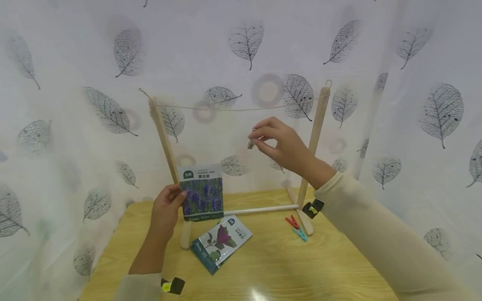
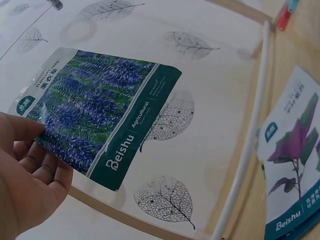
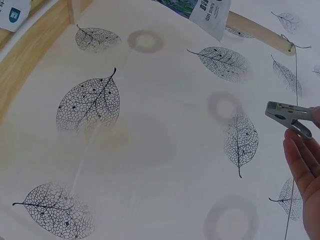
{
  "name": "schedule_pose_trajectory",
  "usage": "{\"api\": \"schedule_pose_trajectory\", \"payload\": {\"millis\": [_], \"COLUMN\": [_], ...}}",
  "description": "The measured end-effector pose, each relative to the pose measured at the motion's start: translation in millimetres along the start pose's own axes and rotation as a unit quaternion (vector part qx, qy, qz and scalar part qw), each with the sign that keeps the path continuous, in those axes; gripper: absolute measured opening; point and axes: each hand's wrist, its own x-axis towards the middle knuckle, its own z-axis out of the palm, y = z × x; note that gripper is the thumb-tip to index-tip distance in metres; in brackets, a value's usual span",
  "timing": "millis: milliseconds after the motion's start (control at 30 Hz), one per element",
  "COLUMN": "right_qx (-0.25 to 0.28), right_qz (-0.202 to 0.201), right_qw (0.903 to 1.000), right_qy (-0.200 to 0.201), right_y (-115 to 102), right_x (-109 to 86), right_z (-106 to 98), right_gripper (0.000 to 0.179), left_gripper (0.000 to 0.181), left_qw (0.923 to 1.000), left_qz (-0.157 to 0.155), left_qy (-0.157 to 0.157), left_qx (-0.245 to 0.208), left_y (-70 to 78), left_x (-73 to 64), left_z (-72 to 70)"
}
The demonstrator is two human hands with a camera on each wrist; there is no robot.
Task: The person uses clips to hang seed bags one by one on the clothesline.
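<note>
Pinched at its left edge, a lavender seed packet (image 1: 203,196) hangs upright from my left hand (image 1: 165,209), its purple flower picture facing me. In the left wrist view the thumb lies on the front of the packet (image 2: 100,110) and the fingers curl behind it. My right hand (image 1: 280,140) is raised below the string (image 1: 241,110) and pinches a grey clothespin (image 3: 287,116) between thumb and fingertips. The string runs between two wooden posts and carries nothing. Below the held packet, more seed packets (image 1: 226,240) lie stacked on the table, the top one showing a magenta plant.
A red clothespin (image 1: 292,222) and a blue clothespin (image 1: 300,234) lie near the foot of the right post (image 1: 318,125). The left post (image 1: 164,142) stands behind the packet. A white rod (image 1: 263,209) joins the posts low down. Behind hangs a leaf-print curtain (image 1: 241,54).
</note>
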Motion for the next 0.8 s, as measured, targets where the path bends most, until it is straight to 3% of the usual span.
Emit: {"api": "schedule_pose_trajectory", "payload": {"millis": [400, 800], "right_qx": [0.018, 0.02], "right_qz": [0.007, -0.028], "right_qw": [0.9998, 0.9993], "right_qy": [-0.003, 0.013], "right_y": [-11.3, -16.4], "right_x": [24.1, 53.5], "right_z": [11.0, 20.5], "right_gripper": [0.015, 0.016], "left_gripper": [0.027, 0.029], "left_qw": [0.9998, 0.9995], "left_qz": [0.011, 0.025], "left_qy": [0.017, 0.016], "left_qx": [-0.001, 0.013], "left_y": [4.3, 5.6], "left_x": [5.3, 8.0], "left_z": [1.1, -2.3]}}
